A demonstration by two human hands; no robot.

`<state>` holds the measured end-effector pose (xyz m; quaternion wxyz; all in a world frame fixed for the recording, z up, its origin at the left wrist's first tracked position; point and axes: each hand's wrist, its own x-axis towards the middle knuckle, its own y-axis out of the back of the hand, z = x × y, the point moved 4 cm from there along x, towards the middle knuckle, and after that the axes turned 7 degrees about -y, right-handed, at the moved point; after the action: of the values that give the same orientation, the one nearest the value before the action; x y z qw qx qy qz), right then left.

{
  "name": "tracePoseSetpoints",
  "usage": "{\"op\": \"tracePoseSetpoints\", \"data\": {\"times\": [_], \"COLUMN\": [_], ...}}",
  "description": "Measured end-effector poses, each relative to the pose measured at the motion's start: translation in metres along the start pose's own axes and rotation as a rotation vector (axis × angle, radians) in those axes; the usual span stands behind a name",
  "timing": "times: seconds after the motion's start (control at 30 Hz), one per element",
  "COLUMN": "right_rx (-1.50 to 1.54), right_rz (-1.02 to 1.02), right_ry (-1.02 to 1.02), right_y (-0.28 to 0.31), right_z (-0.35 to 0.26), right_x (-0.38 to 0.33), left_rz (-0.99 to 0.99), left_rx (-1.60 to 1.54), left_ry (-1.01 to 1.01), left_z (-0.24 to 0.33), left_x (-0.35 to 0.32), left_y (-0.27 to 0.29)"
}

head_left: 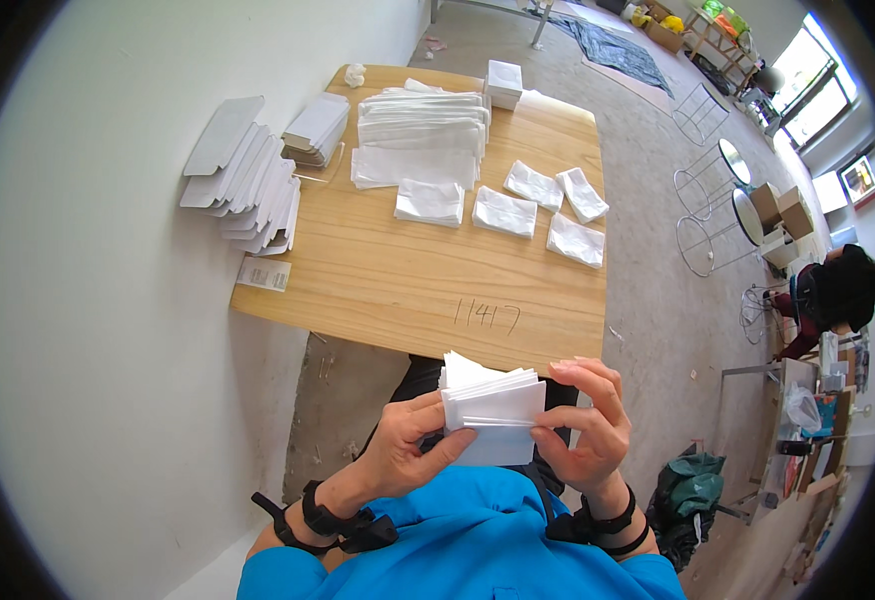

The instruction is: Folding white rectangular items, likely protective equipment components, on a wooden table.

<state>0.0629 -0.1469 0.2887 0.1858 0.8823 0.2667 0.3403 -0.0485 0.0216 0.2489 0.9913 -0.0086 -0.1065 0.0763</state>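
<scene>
A small stack of folded white sheets (493, 415) was held between both hands, close to the body and just short of the near edge of the wooden table (398, 285). The left hand (410, 448) was curled around the stack's left side, its thumb laid across the front face and its fingers tucked behind, so the sheets were pinched there. The right hand (586, 425) was closed on the stack's right edge, thumb pressed to the front and fingertips (570, 370) arched over the upper corner. Dark straps were worn on both wrists, and a blue garment (468, 545) was seen below the hands. Well beyond the hands, on the tabletop, four small folded white packets (543, 210) were laid out loosely, with a fifth one (430, 202) to their left. Farther off still, a tall pile of white sheets (423, 125) was stacked, and a small white box (504, 82) was set beside its far right corner. To the far left of the hands, flat white carton blanks (248, 180) were fanned over the table's edge, beside a smaller pile of flattened cartons (315, 128).
</scene>
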Motion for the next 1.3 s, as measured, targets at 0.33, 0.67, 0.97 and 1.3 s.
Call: {"op": "tracePoseSetpoints", "data": {"times": [0.33,0.67,0.97,1.3], "right_rx": [0.0,0.11,0.091,0.112], "right_rz": [0.009,-0.119,0.03,-0.058], "right_ry": [0.073,0.089,-0.014,0.09], "right_y": [0.002,0.004,0.005,0.003], "right_z": [-0.006,-0.007,-0.005,-0.004], "right_x": [-0.003,-0.008,-0.008,-0.009], "left_rz": [-0.042,-0.032,-0.039,-0.014], "left_rx": [0.023,0.005,0.043,0.083], "left_ry": [-0.056,-0.106,-0.085,-0.168], "left_z": [0.0,-0.002,0.003,0.001], "left_x": [0.001,-0.001,0.0,-0.003], "left_y": [0.002,0.005,0.003,0.006]}}
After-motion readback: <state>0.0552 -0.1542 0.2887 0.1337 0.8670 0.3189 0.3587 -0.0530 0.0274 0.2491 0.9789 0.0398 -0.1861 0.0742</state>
